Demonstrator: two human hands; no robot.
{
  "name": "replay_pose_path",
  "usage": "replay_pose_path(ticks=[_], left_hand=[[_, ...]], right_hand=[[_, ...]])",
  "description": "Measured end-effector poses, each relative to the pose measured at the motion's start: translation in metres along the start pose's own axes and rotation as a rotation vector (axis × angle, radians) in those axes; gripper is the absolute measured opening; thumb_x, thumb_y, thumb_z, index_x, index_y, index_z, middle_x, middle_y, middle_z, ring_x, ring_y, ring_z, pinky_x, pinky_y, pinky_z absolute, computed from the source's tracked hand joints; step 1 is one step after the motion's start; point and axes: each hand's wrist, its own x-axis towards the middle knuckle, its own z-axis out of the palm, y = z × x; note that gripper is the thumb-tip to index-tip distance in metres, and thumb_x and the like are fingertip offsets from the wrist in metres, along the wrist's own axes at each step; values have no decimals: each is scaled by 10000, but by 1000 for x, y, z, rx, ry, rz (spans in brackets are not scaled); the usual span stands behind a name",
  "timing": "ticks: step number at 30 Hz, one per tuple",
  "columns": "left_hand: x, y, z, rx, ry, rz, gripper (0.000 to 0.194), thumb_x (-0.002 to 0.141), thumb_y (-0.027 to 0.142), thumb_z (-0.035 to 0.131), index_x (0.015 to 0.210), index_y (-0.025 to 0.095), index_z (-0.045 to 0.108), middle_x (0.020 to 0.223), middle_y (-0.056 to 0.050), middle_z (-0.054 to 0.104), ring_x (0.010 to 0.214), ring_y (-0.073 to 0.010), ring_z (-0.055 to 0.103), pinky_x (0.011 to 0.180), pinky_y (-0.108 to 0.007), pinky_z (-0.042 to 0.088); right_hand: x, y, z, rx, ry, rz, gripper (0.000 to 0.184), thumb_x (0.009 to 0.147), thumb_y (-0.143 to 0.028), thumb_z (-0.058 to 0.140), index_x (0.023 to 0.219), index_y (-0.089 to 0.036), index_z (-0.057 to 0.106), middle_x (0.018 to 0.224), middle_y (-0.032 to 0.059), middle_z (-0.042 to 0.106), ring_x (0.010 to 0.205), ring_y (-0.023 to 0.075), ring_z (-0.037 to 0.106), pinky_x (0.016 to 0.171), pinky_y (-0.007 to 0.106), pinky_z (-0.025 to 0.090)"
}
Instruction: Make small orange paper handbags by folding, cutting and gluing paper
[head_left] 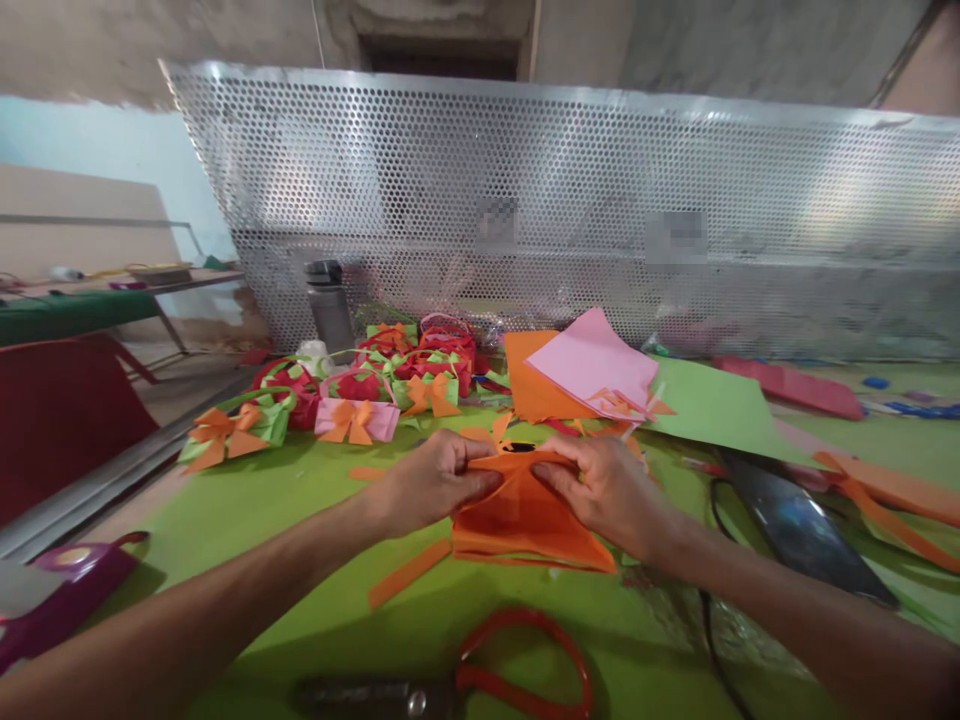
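A folded piece of orange paper (529, 525), shaped like a small bag, stands in front of me on the green tabletop. Its upper left edge is pinched between the thumb and fingers of my left hand (427, 480). At the upper right edge my right hand (607, 490) grips it the same way, thumb toward me. Just beyond its top edge a small black-and-yellow piece (517, 447) shows; I cannot make out what it is. An orange paper strip (409, 573) lies left of the folded paper. Nearer to me are scissors with orange handles (525, 660).
Several small paper bags with bows (352, 420) stand at the back left beside a grey bottle (330, 310). Pink (596, 360) and green paper sheets (727, 410) lie behind my right hand. A phone (802, 525) rests at right, a purple tape dispenser (75, 590) at left. A perforated metal panel (562, 200) rises behind.
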Motion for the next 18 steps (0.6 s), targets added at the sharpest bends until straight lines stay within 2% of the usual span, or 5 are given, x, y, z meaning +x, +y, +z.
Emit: replay_pose_path(ticks=[6,13,15,18], left_hand=[[2,-3,-1,139,-8,29,241,790,330,536,798,114,642,597,30,451,515,-75,339,461,-182,254],[2,-6,2,229,25,61,222,804,307,536,740,125,646,578,40,430,508,-71,339,451,-181,241],[2,-6,2,133,29,59,231,788,331,584,733,120,657,581,33,466,510,-70,366,458,-179,261],[3,-6,1,-260,30,64,330,781,437,609,787,114,675,642,-12,582,550,-95,485,512,-188,363]], right_hand=[[0,4,0,-84,-31,-9,161,832,-236,496,759,-187,630,615,16,621,561,134,519,536,236,302],[1,0,-1,-29,-115,-6,153,793,-198,522,697,-183,641,534,-25,550,491,102,434,482,229,265],[1,0,-1,1,-78,-28,167,807,-195,513,713,-184,651,524,-31,539,485,97,425,483,225,273],[1,1,-4,13,17,-36,192,842,-217,488,737,-175,643,550,-25,551,499,100,446,498,221,301]])
